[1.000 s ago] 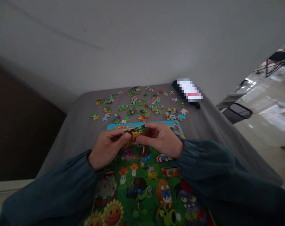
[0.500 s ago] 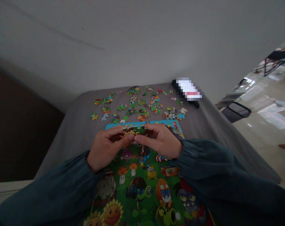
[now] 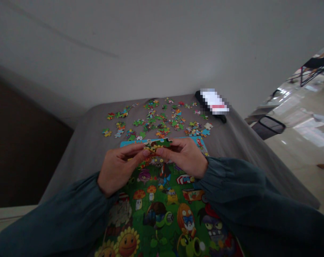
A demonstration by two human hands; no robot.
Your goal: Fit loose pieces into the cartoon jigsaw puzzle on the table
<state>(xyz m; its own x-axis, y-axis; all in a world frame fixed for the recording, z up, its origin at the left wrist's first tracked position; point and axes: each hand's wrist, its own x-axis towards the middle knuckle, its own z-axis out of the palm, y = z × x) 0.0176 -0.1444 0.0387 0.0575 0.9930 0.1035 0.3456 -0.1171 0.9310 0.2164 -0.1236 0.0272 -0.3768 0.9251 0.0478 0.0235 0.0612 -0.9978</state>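
Note:
Between my two hands is a small cluster of joined jigsaw puzzle pieces (image 3: 158, 144), green with some yellow and brown. My left hand (image 3: 121, 167) pinches its left end between thumb and fingers. The right end is gripped the same way by my right hand (image 3: 187, 159). Both hands hold the cluster above the far part of a colourful puzzle picture (image 3: 162, 200) showing sunflowers, mushrooms and other cartoon figures. My hands hide some of the picture's upper area, and its blue far edge shows behind them.
Many loose puzzle pieces (image 3: 162, 117) lie scattered beyond the picture on a grey cloth (image 3: 94, 132). A phone (image 3: 214, 101) with a blurred screen rests at the back right on a black object. A pale wall (image 3: 156, 50) rises behind.
The joined pieces have risen slightly and tilted, right end higher, so more of their green face shows. Both hands have shifted a little with them.

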